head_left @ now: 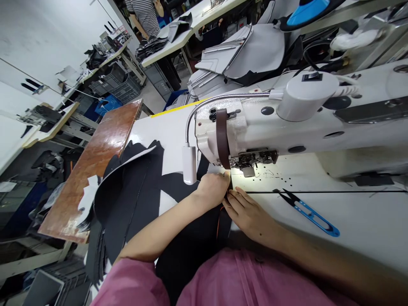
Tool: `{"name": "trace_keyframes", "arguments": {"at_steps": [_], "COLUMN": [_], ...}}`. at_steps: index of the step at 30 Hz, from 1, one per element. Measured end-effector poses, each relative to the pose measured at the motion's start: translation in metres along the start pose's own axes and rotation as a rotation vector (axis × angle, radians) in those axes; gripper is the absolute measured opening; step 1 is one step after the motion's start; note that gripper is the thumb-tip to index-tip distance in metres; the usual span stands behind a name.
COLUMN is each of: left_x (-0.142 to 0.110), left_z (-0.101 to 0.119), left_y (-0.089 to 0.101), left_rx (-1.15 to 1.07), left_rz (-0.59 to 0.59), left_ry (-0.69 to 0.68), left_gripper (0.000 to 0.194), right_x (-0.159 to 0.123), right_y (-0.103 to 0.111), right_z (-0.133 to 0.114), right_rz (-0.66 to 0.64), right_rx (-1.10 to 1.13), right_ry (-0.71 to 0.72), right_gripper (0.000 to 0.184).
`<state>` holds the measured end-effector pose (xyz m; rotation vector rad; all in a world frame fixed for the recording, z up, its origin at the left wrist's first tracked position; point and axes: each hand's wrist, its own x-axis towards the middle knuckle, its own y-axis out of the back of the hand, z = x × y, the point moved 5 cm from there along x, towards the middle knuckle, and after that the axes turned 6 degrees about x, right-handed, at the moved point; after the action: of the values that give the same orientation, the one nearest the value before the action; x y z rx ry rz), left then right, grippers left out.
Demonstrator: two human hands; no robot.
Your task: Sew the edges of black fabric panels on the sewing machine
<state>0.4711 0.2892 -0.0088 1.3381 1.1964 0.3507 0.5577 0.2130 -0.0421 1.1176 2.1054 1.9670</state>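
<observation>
My left hand (pixel 213 186) rests on black fabric (pixel 188 238) just in front of the needle area of a white sewing machine (pixel 287 123), fingers curled and pressed on the cloth. Touching it from the right, my right hand (pixel 247 212) lies flat on the same black piece, fingers stretched toward the needle. An orange stitch line runs down the fabric between the hands. More black pieces (pixel 134 187) spread over the table to the left. A small lamp (pixel 189 163) on a flexible neck hangs beside the left hand.
Blue thread snips (pixel 310 212) lie on the white table (pixel 318 199) to the right. A brown board (pixel 95 170) leans at the table's left edge. Grey cut pieces (pixel 242 55) are stacked behind the machine. A person in a striped shirt (pixel 145 15) stands far back.
</observation>
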Motion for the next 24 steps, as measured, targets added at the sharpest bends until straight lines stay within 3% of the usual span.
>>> {"name": "trace_keyframes", "arguments": {"at_steps": [7,17,24], "left_x": [0.001,0.005,0.002], "left_z": [-0.001,0.001,0.000], "left_y": [0.000,-0.003,0.005], "left_rx": [0.003,-0.004,0.014], "left_rz": [0.018,0.039,-0.010], "left_ry": [-0.029,-0.077,-0.080], "left_gripper": [0.038,0.025,0.026], "right_x": [0.009,0.012,0.008], "right_y": [0.001,-0.011,-0.005], "right_z": [0.000,0.007,-0.006], "right_rz": [0.070,-0.035,-0.060], "right_rx": [-0.038,-0.101,-0.172], "right_ry": [0.098,-0.038,-0.077], "right_gripper": [0.023,0.030,0.035]}}
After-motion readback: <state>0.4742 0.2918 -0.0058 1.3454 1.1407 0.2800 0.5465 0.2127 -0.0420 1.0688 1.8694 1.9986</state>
